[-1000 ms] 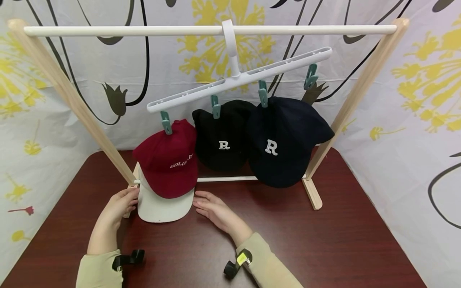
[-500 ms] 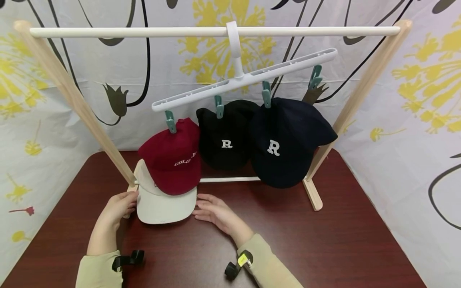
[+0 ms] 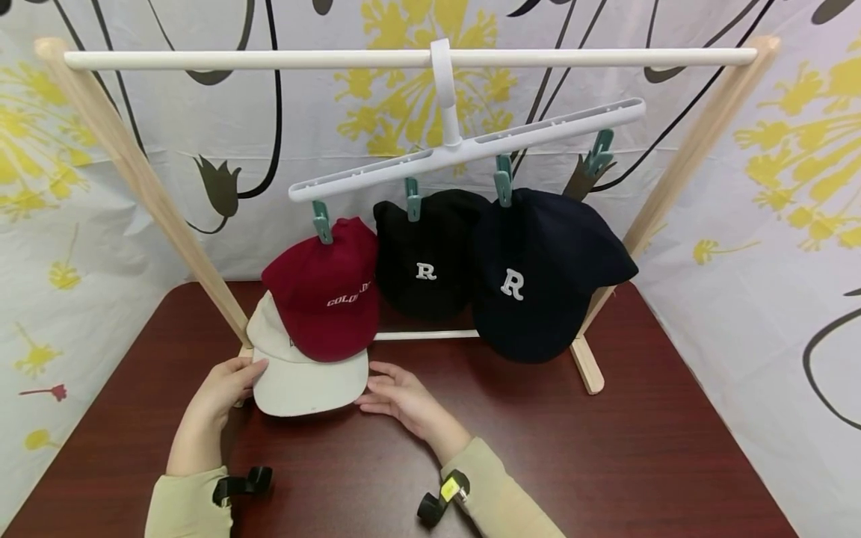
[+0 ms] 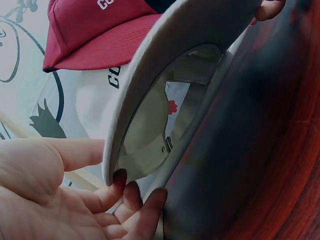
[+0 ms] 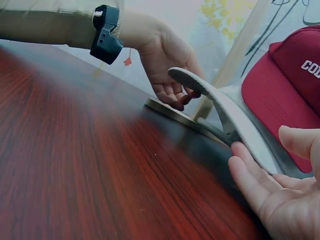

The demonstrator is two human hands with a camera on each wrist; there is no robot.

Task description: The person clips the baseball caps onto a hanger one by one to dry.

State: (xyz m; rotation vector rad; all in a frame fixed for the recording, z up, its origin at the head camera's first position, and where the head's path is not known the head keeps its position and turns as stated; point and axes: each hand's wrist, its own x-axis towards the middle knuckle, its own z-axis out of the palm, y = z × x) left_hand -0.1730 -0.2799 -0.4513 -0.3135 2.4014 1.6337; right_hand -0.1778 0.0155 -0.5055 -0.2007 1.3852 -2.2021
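A white cap [image 3: 311, 385] lies under a hanging red cap [image 3: 329, 299], which hides part of its crown. My left hand [image 3: 223, 388] pinches the left edge of the white brim, thumb on top and fingers beneath, as the left wrist view shows. On the other side, my right hand [image 3: 406, 403] touches the brim's right edge. In the right wrist view its fingers [image 5: 255, 177] lie fairly straight under the brim, with the thumb held apart above. The red cap hangs from a green clip [image 3: 323, 222] on a tilted white hanger [image 3: 451, 155].
A black cap [image 3: 427, 246] and a navy cap [image 3: 545, 276] hang from further clips. One clip [image 3: 600, 152] at the right end holds nothing. The wooden rack [image 3: 155, 198] stands on a dark red table [image 3: 646, 448] before a patterned cloth [image 3: 773, 299].
The hanger and its caps have swung slightly right, its right end dipping. The white cap's crown shows more, left of the red cap. My left thumb has come over the brim.
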